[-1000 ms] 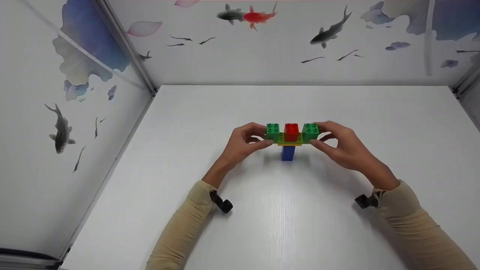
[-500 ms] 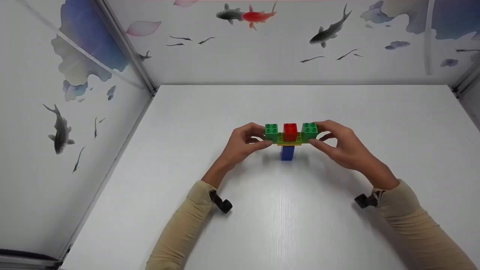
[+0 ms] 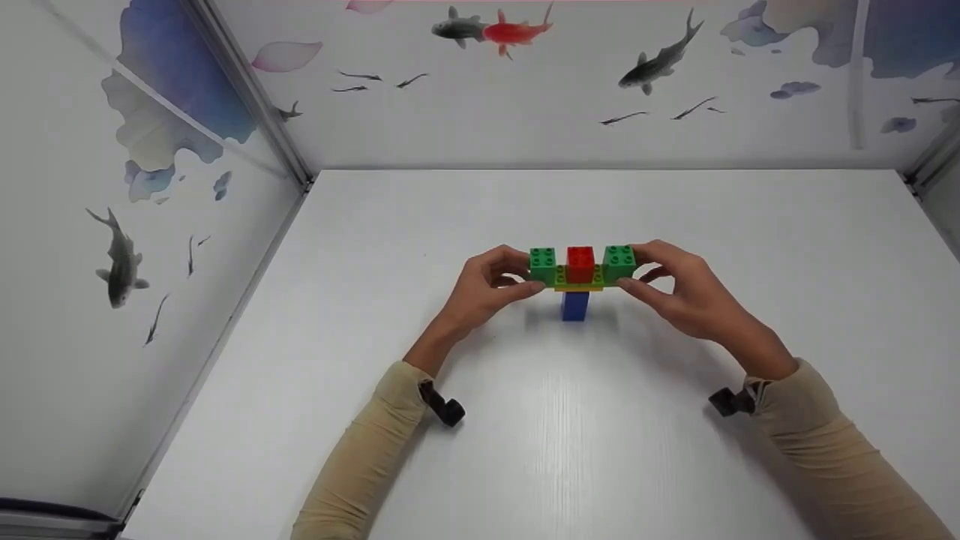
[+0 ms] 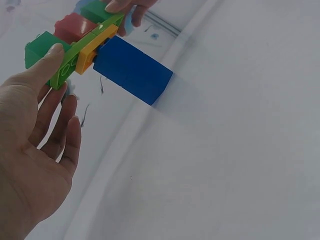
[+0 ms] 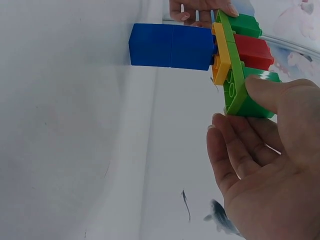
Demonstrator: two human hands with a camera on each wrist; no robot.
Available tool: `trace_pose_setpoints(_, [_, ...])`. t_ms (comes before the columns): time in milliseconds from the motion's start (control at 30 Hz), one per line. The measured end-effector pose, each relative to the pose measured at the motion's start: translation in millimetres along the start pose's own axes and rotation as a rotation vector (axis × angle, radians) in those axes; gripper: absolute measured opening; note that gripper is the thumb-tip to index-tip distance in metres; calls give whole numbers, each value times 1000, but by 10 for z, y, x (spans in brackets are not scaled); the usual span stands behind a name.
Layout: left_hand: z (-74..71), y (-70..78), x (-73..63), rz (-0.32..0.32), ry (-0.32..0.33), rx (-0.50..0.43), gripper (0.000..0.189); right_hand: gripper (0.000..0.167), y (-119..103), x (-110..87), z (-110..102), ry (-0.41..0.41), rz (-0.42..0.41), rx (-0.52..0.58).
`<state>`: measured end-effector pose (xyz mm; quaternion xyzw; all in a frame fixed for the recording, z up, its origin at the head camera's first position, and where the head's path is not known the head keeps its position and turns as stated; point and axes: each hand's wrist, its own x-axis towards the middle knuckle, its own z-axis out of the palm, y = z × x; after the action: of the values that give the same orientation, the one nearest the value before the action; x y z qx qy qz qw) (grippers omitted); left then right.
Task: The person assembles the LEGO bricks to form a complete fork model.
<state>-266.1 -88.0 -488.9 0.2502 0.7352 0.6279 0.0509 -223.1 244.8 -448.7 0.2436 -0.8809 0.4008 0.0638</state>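
Observation:
A toy-brick structure stands upright on the white table. Its base is a blue column point(image 5: 170, 46) of two stacked bricks, topped by a thin yellow brick point(image 5: 220, 55) and a flat light-green layer point(image 4: 70, 60). On that layer sit a red brick point(image 3: 580, 265) in the middle, a green brick point(image 3: 542, 265) at the left end and another green brick point(image 3: 619, 262) at the right end. My left hand point(image 3: 487, 285) pinches the left green end between thumb and fingers. My right hand point(image 3: 686, 292) pinches the right green end the same way.
The white table point(image 3: 525, 450) runs back to a wall point(image 3: 525, 112) printed with fish. A similar printed panel point(image 3: 67, 300) borders the left side. Black wrist cameras point(image 3: 450, 412) hang at both sleeve cuffs.
Both hands keep their hold on the green ends. Apart from a very slight shift of the whole head view, nothing has visibly moved.

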Motion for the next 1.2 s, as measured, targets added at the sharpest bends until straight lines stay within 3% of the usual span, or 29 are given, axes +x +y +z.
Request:
trace_pose_setpoints(367, [-12, -21, -7, -5, 0, 50, 35, 41, -9, 11, -1, 1, -1, -5])
trace_pose_setpoints(1200, [8, -41, -14, 10, 8, 39, 33, 39, 35, 1, 22, -25, 25, 1])
